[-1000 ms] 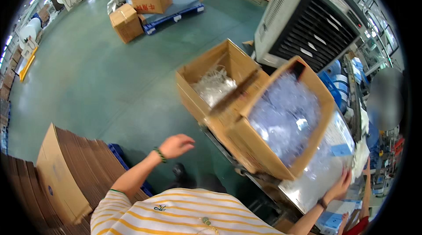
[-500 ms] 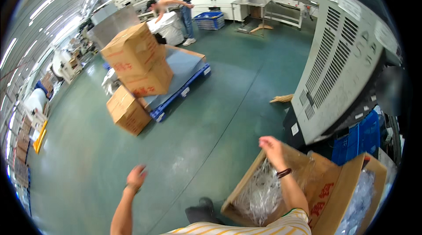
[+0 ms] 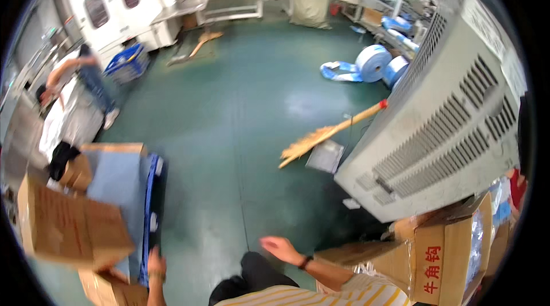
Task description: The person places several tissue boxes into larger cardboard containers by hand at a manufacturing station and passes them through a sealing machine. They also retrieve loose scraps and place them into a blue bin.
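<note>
My left hand (image 3: pixel 156 264) hangs low at the left, in line with the edge of the blue pallet (image 3: pixel 150 208). Its fingers are blurred and I cannot make out their shape. My right hand (image 3: pixel 282 249), with a dark bracelet at the wrist, is held over the floor in front of my legs. Its fingers are loosely stretched out, with nothing seen in them. Near my right forearm stands an open cardboard box (image 3: pixel 395 260), and beside it another carton (image 3: pixel 438 260) holds clear plastic. Large cardboard boxes (image 3: pixel 74 226) are stacked by the pallet.
A tall grey vented machine (image 3: pixel 435 134) leans into view at the right. On the floor lie a straw broom (image 3: pixel 326 137) and a dustpan (image 3: pixel 325 156). Blue-white film rolls (image 3: pixel 373 63) sit farther back. A person (image 3: pixel 86 71) bends over a white sack (image 3: pixel 74 111) at the left.
My view has swung to the right, bringing the broom and film rolls into sight. My right hand has moved away from above the open box, toward the middle. The pallet now appears nearer my left hand.
</note>
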The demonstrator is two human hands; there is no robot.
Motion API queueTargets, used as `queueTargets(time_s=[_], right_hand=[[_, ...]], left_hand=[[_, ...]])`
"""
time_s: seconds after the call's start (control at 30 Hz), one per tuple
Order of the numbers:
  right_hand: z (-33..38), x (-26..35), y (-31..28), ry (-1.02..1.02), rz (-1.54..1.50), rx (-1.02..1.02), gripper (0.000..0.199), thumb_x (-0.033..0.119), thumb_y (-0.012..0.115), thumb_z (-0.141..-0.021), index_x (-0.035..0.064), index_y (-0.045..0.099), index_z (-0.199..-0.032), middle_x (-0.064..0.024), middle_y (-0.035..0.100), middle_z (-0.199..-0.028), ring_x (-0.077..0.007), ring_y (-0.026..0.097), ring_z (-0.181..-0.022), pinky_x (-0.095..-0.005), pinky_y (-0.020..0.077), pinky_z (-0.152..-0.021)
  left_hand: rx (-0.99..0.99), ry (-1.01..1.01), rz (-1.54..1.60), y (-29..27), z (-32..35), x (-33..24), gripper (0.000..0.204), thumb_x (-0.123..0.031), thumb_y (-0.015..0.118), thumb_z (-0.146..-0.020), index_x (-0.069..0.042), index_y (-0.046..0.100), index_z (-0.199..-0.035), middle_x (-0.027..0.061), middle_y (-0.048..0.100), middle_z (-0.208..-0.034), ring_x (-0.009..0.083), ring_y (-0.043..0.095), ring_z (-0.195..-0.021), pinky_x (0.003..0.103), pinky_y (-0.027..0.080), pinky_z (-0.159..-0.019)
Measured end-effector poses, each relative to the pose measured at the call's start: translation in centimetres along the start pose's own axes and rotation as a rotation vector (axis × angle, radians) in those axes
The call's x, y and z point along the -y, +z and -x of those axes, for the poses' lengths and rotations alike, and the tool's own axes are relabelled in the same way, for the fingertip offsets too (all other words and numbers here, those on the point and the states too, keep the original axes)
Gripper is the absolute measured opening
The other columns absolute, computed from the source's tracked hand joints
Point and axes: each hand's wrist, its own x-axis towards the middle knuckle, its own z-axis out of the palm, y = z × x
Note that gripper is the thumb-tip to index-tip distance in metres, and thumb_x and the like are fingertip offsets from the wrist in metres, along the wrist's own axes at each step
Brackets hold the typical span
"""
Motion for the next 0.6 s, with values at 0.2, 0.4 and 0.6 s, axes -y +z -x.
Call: queueTargets(time_s=[0.2,0.4,0.6], right_hand=[[-20.4,3.8,-17.1,0.229,0.156,-0.347,0.016,0.013,0.058,-0.080,0.0043,0.062,-0.093,-0.0123,0.063,-0.083,-0.0267,0.061,-0.077,-0.0326,0.0479,-0.068],[-51.5,9.0,-36.1,-0.080,0.045,-0.451,0.018,0.016,0.058,-0.083,0.0053,0.062,-0.097,-0.0111,0.063,-0.091,-0.0223,0.060,-0.078,-0.0305,0.0467,-0.066],[-72.7,6.2,-63.6,0.106,-0.141,-0.770,0.021,0.015,0.057,-0.084,0.0020,0.061,-0.100,-0.0098,0.063,-0.096,-0.0168,0.059,-0.087,-0.0277,0.0471,-0.076]], left_hand=[[-0.020,0.717,0.369,-4.2,-27.9,-33.8,0.038,-0.030,0.059,-0.081,-0.007,0.054,-0.111,0.0152,0.056,-0.107,0.0323,0.051,-0.101,0.038,0.043,-0.085],[0.766,0.134,-0.411,8.8,-45.7,-23.0,0.030,-0.033,0.052,-0.084,-0.008,0.061,-0.097,0.0120,0.063,-0.096,0.0248,0.060,-0.086,0.035,0.049,-0.073],[0.651,0.244,-0.585,8.0,-81.3,-50.6,0.033,-0.022,0.055,-0.082,-0.004,0.051,-0.110,0.0140,0.056,-0.103,0.0301,0.054,-0.093,0.039,0.045,-0.077]])
